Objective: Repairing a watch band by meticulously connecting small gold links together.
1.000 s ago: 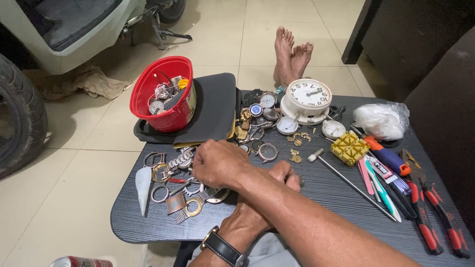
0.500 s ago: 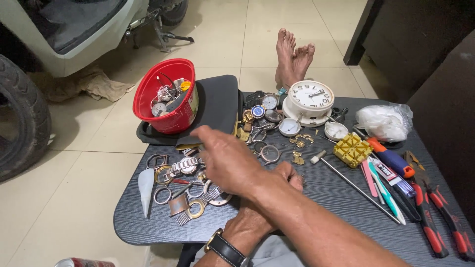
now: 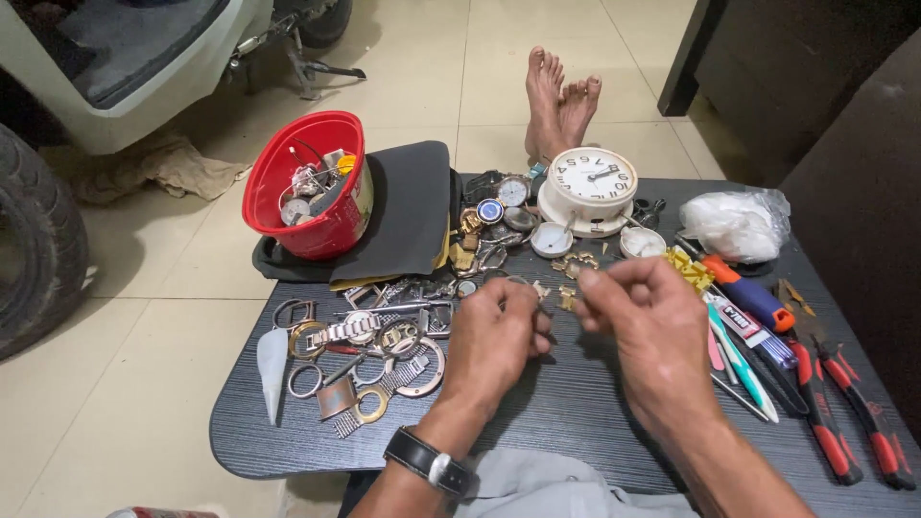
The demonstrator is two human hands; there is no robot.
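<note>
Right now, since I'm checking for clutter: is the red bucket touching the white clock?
Apart. The head view shows the red bucket well left of the white clock, black cloth and watch parts between them.

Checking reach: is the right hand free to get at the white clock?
Probably yes: the right hand is just in front of the white clock, with only small watch parts lying between them.
</note>
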